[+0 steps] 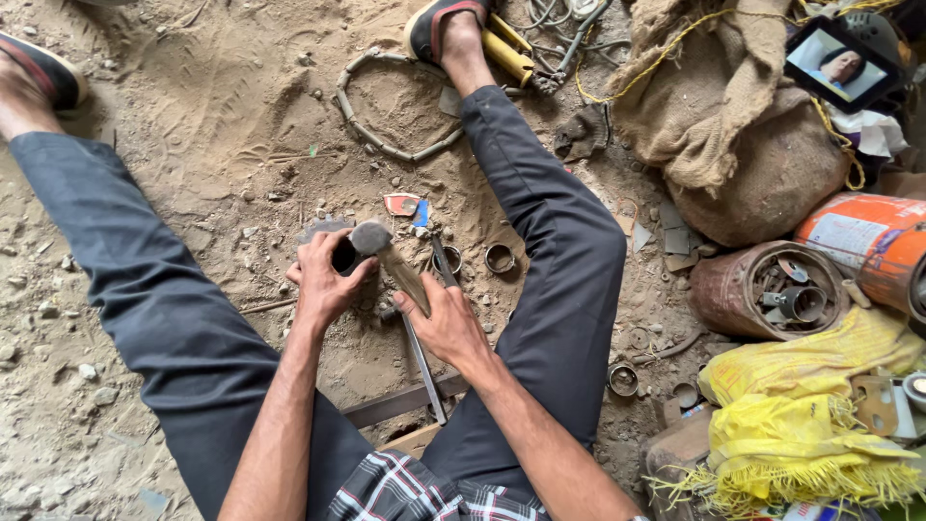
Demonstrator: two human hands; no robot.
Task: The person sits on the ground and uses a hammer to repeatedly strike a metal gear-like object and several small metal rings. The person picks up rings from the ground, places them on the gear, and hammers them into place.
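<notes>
Hammer, wooden-handled, lies between both hands on the sandy ground: its grey head sits just right of the left hand, which clamps a dark round metal piece. The right hand grips the handle's lower end. Metal rings lie near, beside the right leg.

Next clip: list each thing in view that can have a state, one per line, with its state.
Left hand: closed around a dark metal ring on the sandy ground.
Right hand: gripping the hammer handle.
Hammer: head resting against the held ring.
Rusty can: lying on its side, open, metal parts inside.
Orange canister: lying on its side.
Burlap sack: bulging, top folded over.
Small rings: loose on the sand.
Phone: screen lit.
</notes>
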